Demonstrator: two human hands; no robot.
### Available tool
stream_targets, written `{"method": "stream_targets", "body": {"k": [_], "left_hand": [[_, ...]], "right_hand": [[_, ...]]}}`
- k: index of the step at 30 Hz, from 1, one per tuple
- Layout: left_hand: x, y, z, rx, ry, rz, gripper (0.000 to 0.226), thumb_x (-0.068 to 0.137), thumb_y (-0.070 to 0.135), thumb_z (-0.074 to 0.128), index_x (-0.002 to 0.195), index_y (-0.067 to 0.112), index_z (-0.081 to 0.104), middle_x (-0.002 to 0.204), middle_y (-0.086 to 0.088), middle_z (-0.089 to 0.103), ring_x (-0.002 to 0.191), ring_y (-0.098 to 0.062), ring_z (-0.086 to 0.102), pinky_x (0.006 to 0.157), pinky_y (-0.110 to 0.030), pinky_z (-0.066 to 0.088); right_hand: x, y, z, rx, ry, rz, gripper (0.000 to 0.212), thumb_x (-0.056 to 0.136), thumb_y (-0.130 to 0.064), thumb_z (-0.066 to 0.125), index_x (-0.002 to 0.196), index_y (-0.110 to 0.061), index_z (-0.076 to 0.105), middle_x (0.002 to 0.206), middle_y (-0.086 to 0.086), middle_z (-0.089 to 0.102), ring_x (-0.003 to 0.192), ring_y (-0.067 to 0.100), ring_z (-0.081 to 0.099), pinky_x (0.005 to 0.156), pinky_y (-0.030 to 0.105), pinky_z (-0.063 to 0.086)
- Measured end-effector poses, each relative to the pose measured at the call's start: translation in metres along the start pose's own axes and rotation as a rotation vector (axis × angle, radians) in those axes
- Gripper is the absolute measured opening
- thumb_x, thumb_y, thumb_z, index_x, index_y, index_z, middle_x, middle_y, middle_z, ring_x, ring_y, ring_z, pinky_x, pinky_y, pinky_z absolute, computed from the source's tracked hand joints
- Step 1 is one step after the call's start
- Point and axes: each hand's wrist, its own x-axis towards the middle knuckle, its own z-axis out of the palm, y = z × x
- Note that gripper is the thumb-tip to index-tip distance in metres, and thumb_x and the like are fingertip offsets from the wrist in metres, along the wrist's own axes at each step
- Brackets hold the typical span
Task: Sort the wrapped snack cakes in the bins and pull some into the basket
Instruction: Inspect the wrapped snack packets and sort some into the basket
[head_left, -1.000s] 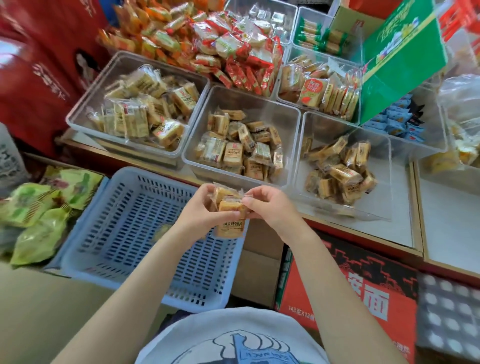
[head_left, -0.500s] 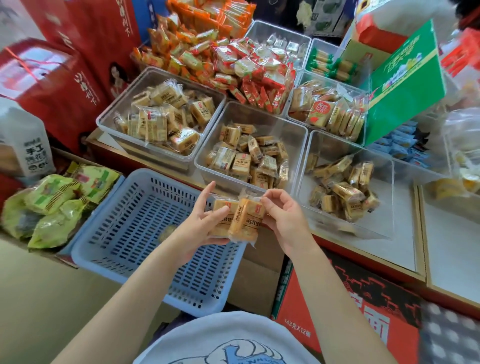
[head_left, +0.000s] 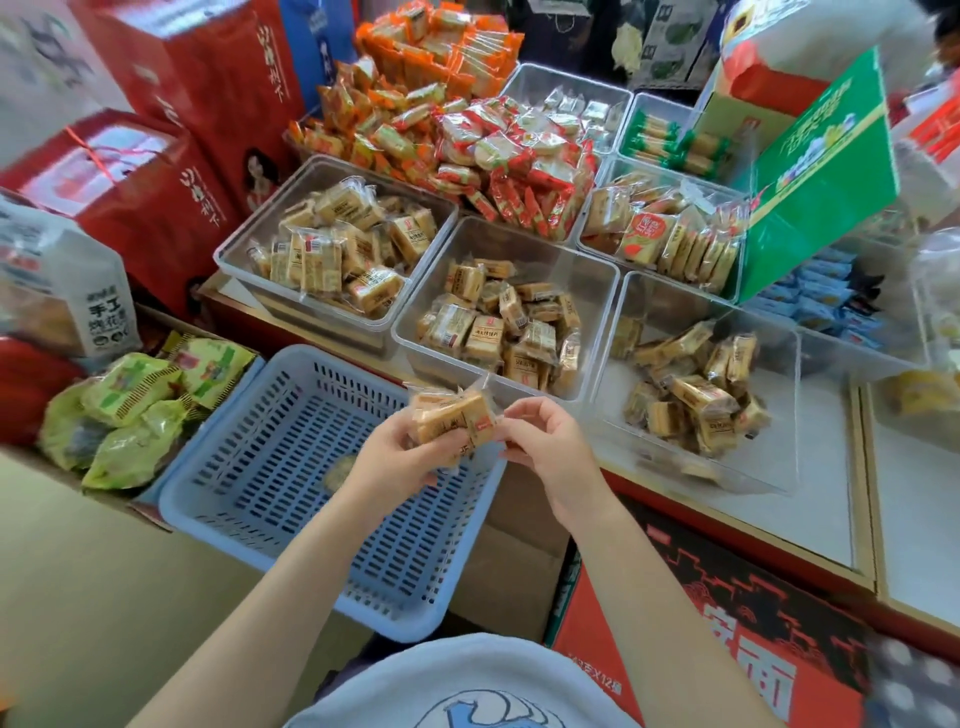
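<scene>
A small clutch of clear-wrapped, tan snack cakes (head_left: 453, 422) is held right above the near-right corner of the pale blue slotted plastic basket (head_left: 270, 467), which makes a handy landmark here. The left hand (head_left: 387, 457) is wrapped under and around the bundle, fingers (head_left: 410, 434) curled on it, while the right hand (head_left: 545, 447) is pinched onto the crinkly wrapper edge at the bundle's right end. So both sets of fingers are clamped on the cakes, not spread.

What could go wrong: the film looks slick and the packs are only loosely stacked, so one could probably be squeezed out sideways and dropped past the basket's right rim, down toward the red printed carton (head_left: 727, 649) below and right of the basket. Too hard a pinch and the soft cakes would likely get crushed.

Just beyond the basket's far edge sits the clear rigid plastic bin (head_left: 587, 260) of similar square, blocky packs; another see-through bin (head_left: 779, 395) further right of it is only part filled. Inside the basket just one dim roundish thing can be made out through the grid, too blurred to name. Left of the basket, puffy green foil-look bags (head_left: 130, 410) are piled up.
</scene>
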Motion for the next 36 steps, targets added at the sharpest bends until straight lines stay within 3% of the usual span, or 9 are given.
{"method": "stream_targets", "body": {"k": [3,6,10,15,19,22,31,33,36], "left_hand": [[0.004,-0.005,-0.021,0.35,-0.011,0.141,0.03,0.086,0.034,0.081,0.102,0.051,0.062,0.112,0.006,0.058,0.103,-0.007,0.059,0.088,-0.027,0.052],[0.005,-0.008,-0.037,0.409,-0.031,0.185,0.031,0.082,0.034,0.084,0.101,0.048,0.064,0.111,0.007,0.055,0.101,-0.004,0.055,0.075,-0.011,0.046],[0.01,-0.017,-0.06,0.25,-0.015,0.06,0.03,0.077,0.024,0.089,0.096,0.038,0.071,0.105,0.002,0.067,0.093,-0.011,0.065,0.072,-0.018,0.051],[0.012,-0.021,-0.087,0.053,-0.136,-0.073,0.032,0.087,0.035,0.08,0.116,0.03,0.069,0.097,0.002,0.079,0.083,-0.017,0.073,0.067,-0.028,0.055],[0.016,-0.026,-0.094,-0.147,-0.204,-0.164,0.042,0.086,0.048,0.073,0.122,0.028,0.067,0.104,-0.002,0.078,0.09,-0.018,0.073,0.076,-0.031,0.054],[0.023,-0.031,-0.091,-0.325,-0.052,-0.247,0.039,0.083,0.05,0.069,0.113,0.024,0.067,0.094,0.003,0.076,0.077,-0.012,0.071,0.067,-0.026,0.055],[0.045,-0.046,-0.091,-0.145,0.197,-0.263,0.013,0.096,0.019,0.072,0.108,0.023,0.067,0.115,-0.006,0.066,0.089,-0.018,0.066,0.062,-0.025,0.055],[0.048,-0.057,-0.096,-0.071,0.2,-0.265,0.028,0.1,0.007,0.06,0.109,0.033,0.066,0.124,-0.008,0.063,0.094,-0.021,0.067,0.063,-0.026,0.056],[0.05,-0.084,-0.102,-0.075,0.143,-0.309,0.064,0.102,0.002,0.056,0.144,0.049,0.044,0.13,-0.005,0.062,0.1,-0.022,0.07,0.068,-0.029,0.059]], "right_hand": [[0.003,-0.013,0.001,-0.209,-0.096,-0.097,0.012,0.095,-0.026,0.071,0.106,-0.026,0.069,0.107,0.003,0.072,0.102,0.016,0.068,0.089,0.034,0.058],[0.008,-0.023,0.013,-0.446,-0.184,-0.208,0.011,0.093,-0.022,0.074,0.1,-0.03,0.073,0.097,0.011,0.07,0.082,0.014,0.065,0.077,0.034,0.058],[0.017,-0.028,0.029,-0.556,-0.272,-0.207,0.013,0.091,-0.011,0.075,0.1,-0.02,0.076,0.089,0.01,0.073,0.07,0.01,0.065,0.07,0.026,0.057],[0.026,-0.027,0.044,-0.664,-0.363,-0.168,0.014,0.094,-0.008,0.071,0.104,-0.014,0.077,0.086,-0.001,0.073,0.074,0.009,0.068,0.079,0.03,0.061],[0.031,-0.029,0.06,-0.586,-0.331,-0.181,0.007,0.096,-0.007,0.068,0.097,-0.007,0.075,0.078,-0.001,0.069,0.069,0.007,0.063,0.071,0.023,0.056],[0.033,-0.028,0.07,-0.419,-0.341,-0.129,0.008,0.1,-0.006,0.062,0.1,-0.006,0.07,0.09,0.007,0.069,0.083,0.012,0.067,0.078,0.026,0.058],[0.044,-0.009,0.084,-0.41,-0.119,-0.05,0.006,0.1,-0.008,0.062,0.101,-0.007,0.068,0.085,0.007,0.074,0.076,0.011,0.074,0.078,0.03,0.063],[0.051,0.005,0.084,-0.444,-0.044,-0.017,0.007,0.1,-0.012,0.06,0.098,-0.013,0.067,0.087,0.005,0.075,0.075,0.011,0.075,0.082,0.035,0.063],[0.072,0.039,0.088,-0.581,0.037,0.044,0.011,0.101,-0.02,0.059,0.091,-0.022,0.064,0.108,0.005,0.068,0.079,0.009,0.072,0.075,0.033,0.06]]}}
